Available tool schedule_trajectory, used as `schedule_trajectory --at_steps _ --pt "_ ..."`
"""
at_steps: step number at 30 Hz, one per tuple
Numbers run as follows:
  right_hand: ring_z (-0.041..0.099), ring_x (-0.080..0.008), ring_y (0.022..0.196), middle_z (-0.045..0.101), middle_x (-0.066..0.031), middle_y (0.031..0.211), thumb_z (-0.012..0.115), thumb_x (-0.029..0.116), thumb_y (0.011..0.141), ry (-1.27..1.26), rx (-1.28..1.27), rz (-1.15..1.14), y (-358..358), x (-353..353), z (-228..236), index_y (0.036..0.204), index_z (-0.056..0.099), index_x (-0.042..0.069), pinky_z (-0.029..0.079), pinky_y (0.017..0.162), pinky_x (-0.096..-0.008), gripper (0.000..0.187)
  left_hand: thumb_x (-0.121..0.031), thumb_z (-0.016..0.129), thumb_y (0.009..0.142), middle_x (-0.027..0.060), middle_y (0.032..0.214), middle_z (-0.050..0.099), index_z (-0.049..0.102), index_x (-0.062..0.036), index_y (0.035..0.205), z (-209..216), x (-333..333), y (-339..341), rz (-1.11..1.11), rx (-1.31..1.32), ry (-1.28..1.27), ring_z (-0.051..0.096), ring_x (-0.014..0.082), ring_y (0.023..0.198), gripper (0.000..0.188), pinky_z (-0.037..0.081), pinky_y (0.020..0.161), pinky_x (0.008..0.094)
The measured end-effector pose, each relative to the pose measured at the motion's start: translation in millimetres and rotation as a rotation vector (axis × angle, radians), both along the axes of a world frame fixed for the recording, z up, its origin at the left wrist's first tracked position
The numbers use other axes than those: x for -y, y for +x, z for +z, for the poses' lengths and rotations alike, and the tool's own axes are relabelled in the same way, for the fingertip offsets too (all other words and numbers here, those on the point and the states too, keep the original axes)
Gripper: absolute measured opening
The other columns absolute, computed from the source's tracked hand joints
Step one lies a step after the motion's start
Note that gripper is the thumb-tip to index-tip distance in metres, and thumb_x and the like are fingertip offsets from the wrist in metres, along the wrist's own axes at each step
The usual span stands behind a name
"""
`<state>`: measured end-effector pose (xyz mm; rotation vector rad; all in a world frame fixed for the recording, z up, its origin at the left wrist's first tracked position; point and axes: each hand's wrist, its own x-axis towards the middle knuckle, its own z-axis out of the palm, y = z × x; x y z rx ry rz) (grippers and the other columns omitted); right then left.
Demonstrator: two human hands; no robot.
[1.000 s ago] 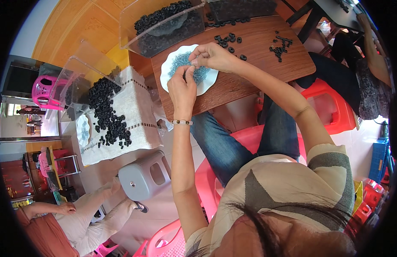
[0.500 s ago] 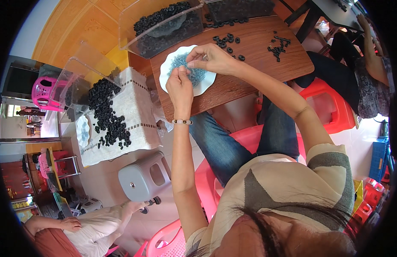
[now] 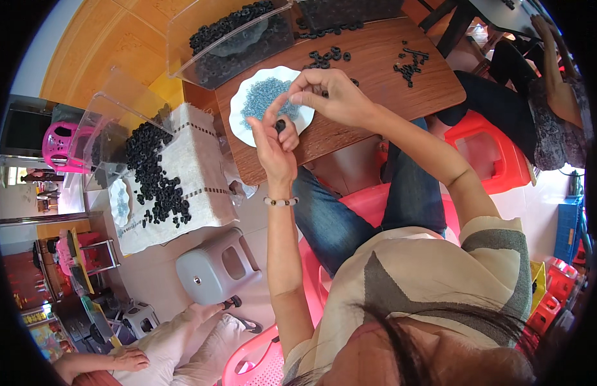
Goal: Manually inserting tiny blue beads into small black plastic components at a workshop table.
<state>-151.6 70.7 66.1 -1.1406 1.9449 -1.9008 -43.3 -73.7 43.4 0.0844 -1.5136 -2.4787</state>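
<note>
A white scalloped plate of small clear-blue beads lies at the table's left end. Over its near right edge is my left hand, turned palm up. A small black ring sits in its curled fingers, while the index finger stretches up and the thumb stands apart. My right hand pinches thumb and index finger together at the tip of the left index finger. Whatever is in that pinch, if anything, is too small to make out.
Loose black rings and small black sticks lie on the brown table. A clear bin of black rings stands behind the plate. More black pieces cover a cloth-draped surface at left. A grey stool and seated people are nearby.
Both hands have drawn slightly nearer me. My left hand has opened out palm up, showing the black ring in its fingers; my right hand has shifted right and still pinches.
</note>
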Motion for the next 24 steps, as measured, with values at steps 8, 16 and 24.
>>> schedule_trajectory --at_steps 8,16,24 --pt "0.061 -0.0302 0.088 0.067 -0.0092 0.087 0.072 0.011 0.087 0.05 -0.438 -0.053 32.9 -28.0 3.2 0.091 0.069 0.007 0.048 0.082 -0.0361 0.007 -0.08 0.017 0.098 -0.0025 0.113 0.06 0.049 0.0027 0.144 -10.0 -28.6 15.6 -0.024 -0.024 -0.001 0.025 0.0039 0.062 0.1 0.02 0.051 0.0181" --pt "0.056 -0.0277 0.085 0.064 -0.006 0.093 0.077 0.007 0.082 0.136 -0.74 -0.082 50.2 -43.0 -5.2 0.097 0.07 0.006 0.049 0.079 -0.0366 0.018 -0.085 0.016 0.094 -0.0086 0.089 0.053 0.055 0.0007 0.138 -21.1 -46.0 24.1 0.02 0.064 -0.166 0.024 0.0015 0.062 0.104 0.017 0.051 0.0181" --pt "0.059 -0.0262 0.091 0.072 -0.0029 0.105 0.074 0.013 0.083 0.17 -0.384 0.009 63.2 -63.0 -6.5 0.098 0.073 0.009 0.048 0.083 -0.0375 0.015 -0.083 0.016 0.096 -0.0034 0.108 0.061 0.054 0.0 0.138 -23.2 -61.7 34.5 -0.067 0.094 -0.007 0.028 0.0022 0.062 0.1 0.02 0.051 0.0178"
